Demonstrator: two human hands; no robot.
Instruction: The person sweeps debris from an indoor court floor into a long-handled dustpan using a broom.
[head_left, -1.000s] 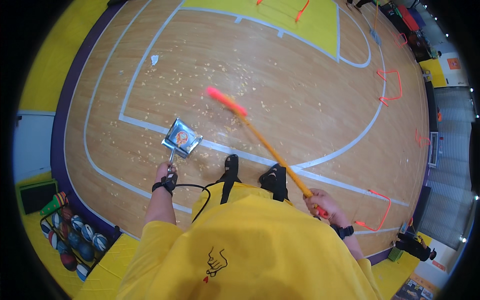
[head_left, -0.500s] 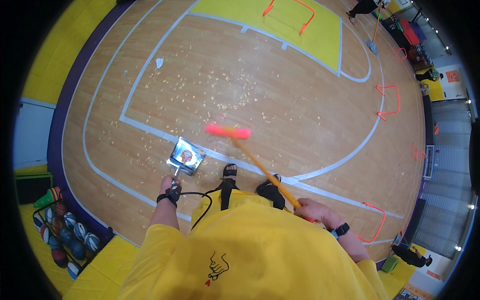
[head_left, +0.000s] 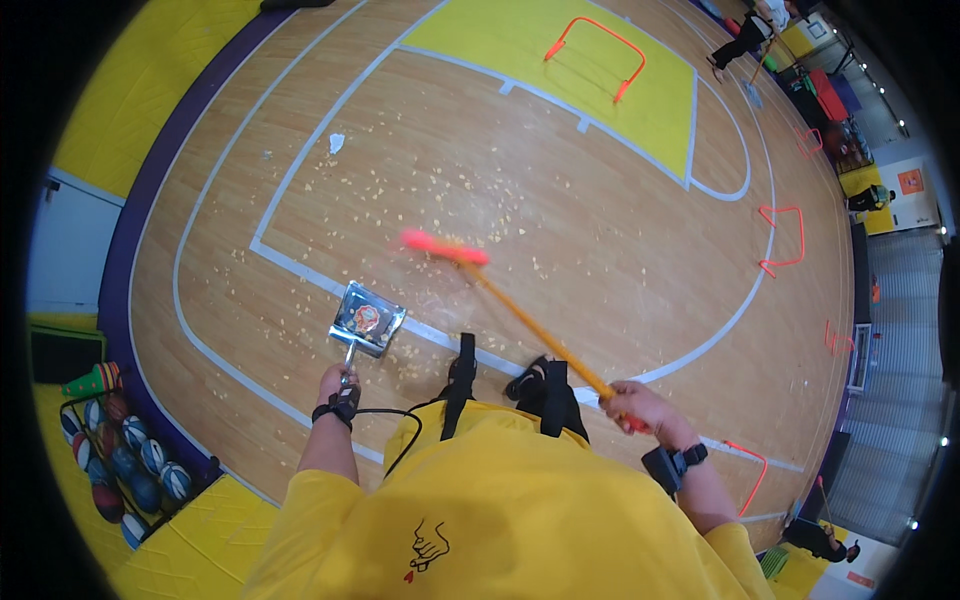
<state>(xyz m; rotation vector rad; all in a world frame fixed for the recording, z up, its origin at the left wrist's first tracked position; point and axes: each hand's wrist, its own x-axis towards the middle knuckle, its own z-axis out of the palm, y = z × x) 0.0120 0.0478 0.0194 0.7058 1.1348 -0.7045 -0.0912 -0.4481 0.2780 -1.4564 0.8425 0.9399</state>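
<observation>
My left hand [head_left: 341,383] is closed round the handle of a shiny metal dustpan [head_left: 368,318], held low by the wooden floor beside my feet. A round reddish sticker marks the pan's face. In my right hand [head_left: 638,405] is a broom [head_left: 530,325] with an orange stick, gripped near its top end. The pink broom head [head_left: 445,248] is smeared by motion, ahead of the dustpan and a little to its right. Pale crumbs [head_left: 465,205] lie scattered ahead of and around the dustpan. Farther off rests a crumpled white scrap [head_left: 337,143].
Orange hurdles stand ahead [head_left: 600,50] and at right [head_left: 785,240]. A rack of balls [head_left: 125,460] and stacked cones [head_left: 93,380] are at left. Another person [head_left: 745,45] holds a mop far right; other people [head_left: 815,540] stand along the right side.
The broom head has swung slightly left and away, while my right hand has shifted right and a bit up. My right foot has moved, and the view has turned slightly. Both hands keep their holds.
</observation>
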